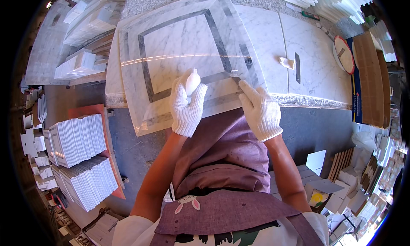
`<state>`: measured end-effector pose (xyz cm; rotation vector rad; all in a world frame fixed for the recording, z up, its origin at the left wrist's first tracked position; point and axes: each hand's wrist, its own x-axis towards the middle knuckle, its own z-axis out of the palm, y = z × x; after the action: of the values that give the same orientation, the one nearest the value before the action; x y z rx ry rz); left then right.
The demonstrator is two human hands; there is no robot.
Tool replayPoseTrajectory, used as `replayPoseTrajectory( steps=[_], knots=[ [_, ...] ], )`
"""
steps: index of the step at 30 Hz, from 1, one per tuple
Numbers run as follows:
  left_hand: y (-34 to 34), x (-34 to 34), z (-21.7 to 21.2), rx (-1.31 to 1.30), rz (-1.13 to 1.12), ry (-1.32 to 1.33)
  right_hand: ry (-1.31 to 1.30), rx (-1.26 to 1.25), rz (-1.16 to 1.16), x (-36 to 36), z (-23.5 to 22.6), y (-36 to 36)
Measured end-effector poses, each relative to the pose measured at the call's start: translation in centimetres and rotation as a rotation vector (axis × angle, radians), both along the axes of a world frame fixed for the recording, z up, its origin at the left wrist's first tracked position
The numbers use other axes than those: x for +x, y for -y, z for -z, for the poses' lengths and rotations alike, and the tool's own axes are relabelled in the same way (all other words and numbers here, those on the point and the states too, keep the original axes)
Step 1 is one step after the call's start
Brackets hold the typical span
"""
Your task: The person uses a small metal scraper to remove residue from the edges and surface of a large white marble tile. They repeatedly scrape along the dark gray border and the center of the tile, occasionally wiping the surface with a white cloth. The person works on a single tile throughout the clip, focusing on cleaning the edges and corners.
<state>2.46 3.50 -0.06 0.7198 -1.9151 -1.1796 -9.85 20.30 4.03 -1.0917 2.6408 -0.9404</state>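
Marble panel: pale, polished slab point(183, 47), white to light grey with soft grey veining; lies slightly turned on the bench in front of the person, its near edge reaching out past the bench edge.
Inlay: dark-grey band point(143, 60) forming a four-sided frame within the panel; shorter grey strips show farther out, toward the left and right edges.
Panel surface: glossy; a thin, warm line of reflected light crosses it from left to right. Near-left corner shows a yellowish tint.
Left hand: white knitted glove point(188, 105), above the near part of the panel; thumb and fingers closed around a white rounded object point(193, 83), kind not clear.
Right hand: white knitted glove point(260, 109), over the panel's near-right part, index finger extended toward the inlay corner. Cannot tell whether the fingers grip anything.
Small shiny piece point(234, 73): at the near-right inlay corner, just beyond the right fingertips; material not clear.
Bench top point(314, 81): white, grey-veined; right of the panel lie a crumpled white wad point(286, 62) and a flat grey metal strip point(297, 68), near each other.
Far right: cardboard box point(370, 79).
Left: stacked panels point(81, 139) on a reddish board point(112, 154).
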Motion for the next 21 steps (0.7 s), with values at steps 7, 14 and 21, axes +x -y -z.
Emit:
replayPoseTrajectory(
  steps=[7,14,21],
  knots=[
    [0.03,0.0,-0.01,-0.021,0.004,0.011,-0.05,0.009,0.005,-0.46,0.44,0.44],
    [-0.08,-0.04,-0.1,-0.017,-0.014,-0.01,-0.058,0.037,-0.029,-0.14,0.07,-0.49],
    [-0.5,-0.31,-0.35,0.086,-0.056,-0.045,-0.067,0.042,-0.024,-0.11,0.01,-0.32]
  ],
)
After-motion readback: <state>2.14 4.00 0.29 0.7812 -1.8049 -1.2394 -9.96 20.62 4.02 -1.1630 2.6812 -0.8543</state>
